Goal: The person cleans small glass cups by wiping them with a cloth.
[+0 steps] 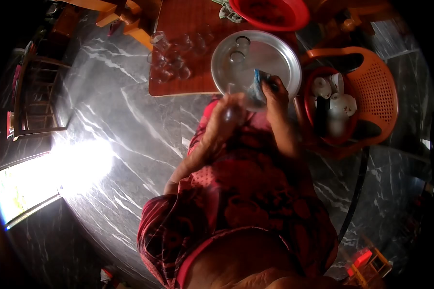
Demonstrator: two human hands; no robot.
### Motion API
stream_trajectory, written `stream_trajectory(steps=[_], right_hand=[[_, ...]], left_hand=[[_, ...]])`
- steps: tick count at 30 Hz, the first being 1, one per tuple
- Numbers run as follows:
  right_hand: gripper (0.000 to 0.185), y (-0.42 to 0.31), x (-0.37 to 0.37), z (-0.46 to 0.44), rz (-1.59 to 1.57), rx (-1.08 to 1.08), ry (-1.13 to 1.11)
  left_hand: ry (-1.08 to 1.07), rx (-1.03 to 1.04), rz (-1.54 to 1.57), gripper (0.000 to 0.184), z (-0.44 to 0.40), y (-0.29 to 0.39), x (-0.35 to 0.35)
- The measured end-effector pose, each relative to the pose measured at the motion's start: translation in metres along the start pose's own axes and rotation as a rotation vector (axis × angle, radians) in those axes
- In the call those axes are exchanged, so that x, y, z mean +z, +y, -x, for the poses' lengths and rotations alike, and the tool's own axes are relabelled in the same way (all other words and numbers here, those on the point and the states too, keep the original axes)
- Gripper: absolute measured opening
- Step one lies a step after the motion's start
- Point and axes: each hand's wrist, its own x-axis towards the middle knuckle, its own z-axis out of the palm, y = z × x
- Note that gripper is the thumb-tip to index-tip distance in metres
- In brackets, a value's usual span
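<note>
Two clear glasses [237, 57] stand in a round metal tray [287, 53], a little beyond the fingers of the left hand [222, 115] and the right hand [278, 98]. The left fingers curl around another glass vessel [234, 114], blurred and partly covered, near the tray's close rim. Just beside them, the right fingers pinch a blue cloth [258, 84] over the near part of the tray; a dark patch at those fingertips is too unclear to name. Whether cloth and held vessel touch, I cannot tell.

Ahead and to the left of the left fingers, more clear glasses [183, 72] cluster on the reddish-brown table [193, 12], near its edge. Straight ahead of both sets of fingers, past the tray, is a red basin [301, 17] with indistinct contents, and a pale, crumpled cloth [230, 12] lies beside it. To the right of the right fingers, an orange chair [383, 94] bears a red tub [308, 89] of white cups [345, 103]. Below the fingers spreads a red patterned garment [260, 207], with dark veined floor [130, 115] around.
</note>
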Motion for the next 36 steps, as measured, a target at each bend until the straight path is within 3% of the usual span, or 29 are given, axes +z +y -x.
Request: stream_trajectory(steps=[5,7,8,9,12,15,21,23,24,25,27,31,33,36], right_hand=[[0.02,0.005,0.002,0.034,0.17,-0.025,-0.107],[0.027,-0.013,0.017,0.054,0.472,-0.25,-0.095],[0.028,-0.011,0.019,0.058,0.513,-0.338,-0.128],[0.029,-0.007,0.02,0.061,0.553,-0.427,-0.162],[0.033,0.005,0.022,0.066,0.597,-0.651,-0.216],[0.032,0.013,0.024,0.064,0.578,-0.68,-0.2],[0.024,0.002,0.023,0.045,0.567,-0.519,-0.15],[0.023,0.001,0.021,0.036,0.524,-0.536,-0.096],[0.023,0.002,0.019,0.031,0.521,-0.511,-0.079],[0.023,0.003,0.016,0.026,0.519,-0.486,-0.062],[0.024,0.004,0.01,0.016,0.5,-0.422,-0.058],[0.026,0.009,0.006,0.005,0.42,-0.333,-0.025],[0.024,0.003,0.01,0.01,0.226,-0.148,-0.014],[0.021,-0.002,0.016,0.023,0.272,-0.018,0.054]], left_hand=[[0.168,0.101,-0.037,0.05,-0.007,-0.005,0.001],[-0.043,0.208,0.008,0.046,-0.02,-0.011,-0.022],[0.094,0.269,-0.273,0.044,-0.023,-0.015,-0.025],[0.096,0.27,-0.274,0.044,-0.019,-0.011,-0.017],[0.035,0.137,0.14,0.044,-0.004,0.005,0.011],[0.076,0.112,0.107,0.049,-0.011,0.0,-0.006],[0.117,0.273,-0.12,0.052,-0.008,0.0,0.006],[0.066,0.205,-0.215,0.055,-0.003,0.001,0.003],[0.09,0.17,-0.231,0.042,0.002,0.004,0.017],[0.09,0.17,-0.232,0.042,0.002,0.002,0.011],[-0.052,0.127,-0.338,0.054,0.002,-0.001,-0.001],[0.039,0.061,-0.293,0.051,0.001,-0.008,0.001],[0.001,0.034,-0.281,0.051,-0.001,-0.007,-0.004],[-0.063,0.008,-0.247,0.051,-0.004,-0.003,-0.013]])
